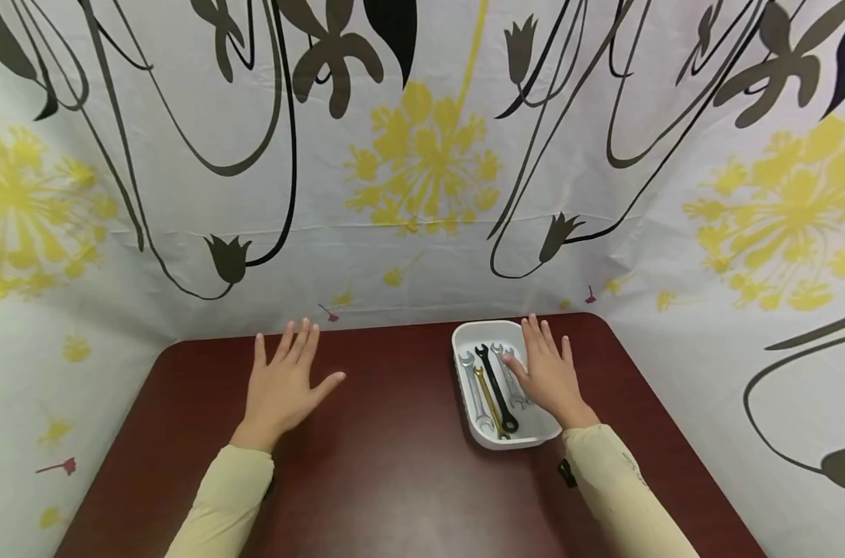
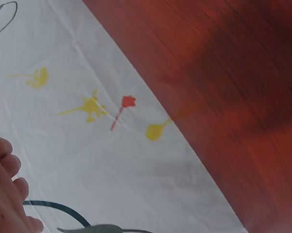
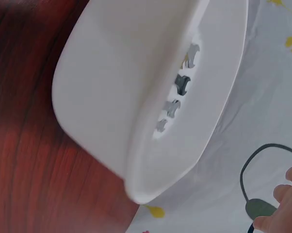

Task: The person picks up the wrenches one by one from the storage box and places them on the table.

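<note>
My left hand [image 1: 281, 393] hovers over the left part of the table with its fingers straight and spread, holding nothing. On the other side, my right hand [image 1: 550, 372] is spread out too, in front of the right side of a white tray [image 1: 527, 439] as the head view sees it. Inside the tray lie several wrenches: a black wrench [image 1: 494, 384], a gold wrench [image 1: 488, 399], a silver wrench [image 1: 474, 387] at the left, and smaller silver wrenches [image 1: 509, 376] partly behind my right thumb. Only the wrench heads show past the tray rim in the right wrist view.
The dark red-brown table [image 1: 394, 480] has rounded far corners. A white patterned cloth [image 1: 422, 279] with yellow, grey and black flowers hangs behind it and along both sides. The tray stands near the table's far right edge.
</note>
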### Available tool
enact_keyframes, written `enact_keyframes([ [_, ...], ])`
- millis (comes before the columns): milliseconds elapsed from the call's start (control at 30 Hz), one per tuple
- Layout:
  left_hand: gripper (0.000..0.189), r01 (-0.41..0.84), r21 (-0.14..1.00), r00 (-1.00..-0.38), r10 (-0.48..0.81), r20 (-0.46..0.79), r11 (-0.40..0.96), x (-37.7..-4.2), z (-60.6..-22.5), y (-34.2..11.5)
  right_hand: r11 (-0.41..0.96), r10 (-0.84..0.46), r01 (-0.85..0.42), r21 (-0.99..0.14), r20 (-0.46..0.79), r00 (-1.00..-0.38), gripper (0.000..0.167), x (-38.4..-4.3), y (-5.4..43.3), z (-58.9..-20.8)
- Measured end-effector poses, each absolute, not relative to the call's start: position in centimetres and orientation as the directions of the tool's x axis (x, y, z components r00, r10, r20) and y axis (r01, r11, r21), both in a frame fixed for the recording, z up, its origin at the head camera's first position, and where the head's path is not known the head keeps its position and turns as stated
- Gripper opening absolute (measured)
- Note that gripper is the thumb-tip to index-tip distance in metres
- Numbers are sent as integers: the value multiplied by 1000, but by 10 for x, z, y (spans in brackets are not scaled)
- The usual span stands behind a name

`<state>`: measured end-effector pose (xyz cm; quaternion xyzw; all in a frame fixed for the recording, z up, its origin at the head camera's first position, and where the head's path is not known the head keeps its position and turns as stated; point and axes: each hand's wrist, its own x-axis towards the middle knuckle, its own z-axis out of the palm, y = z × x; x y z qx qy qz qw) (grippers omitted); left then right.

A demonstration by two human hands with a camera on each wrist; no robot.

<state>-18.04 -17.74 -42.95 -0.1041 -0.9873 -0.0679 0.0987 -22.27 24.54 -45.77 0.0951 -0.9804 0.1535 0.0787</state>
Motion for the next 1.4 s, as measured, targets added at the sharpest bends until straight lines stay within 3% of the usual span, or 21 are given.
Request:
enact_keyframes([
  [367, 93, 274, 95, -946, 251, 205, 957, -189, -425, -150, 937, -94, -150, -315, 185, -978, 81, -216, 266, -468],
  [867, 87, 305, 150, -938, 269, 219, 941, -190, -427, -110, 940, -7, -74, -332, 200, -980, 73, -211, 284, -485],
  [1400, 73, 357, 140, -910, 310, 274, 924, -196, -425, -63, 930, 68, 28, -366, 97, -993, 70, -209, 295, -509],
])
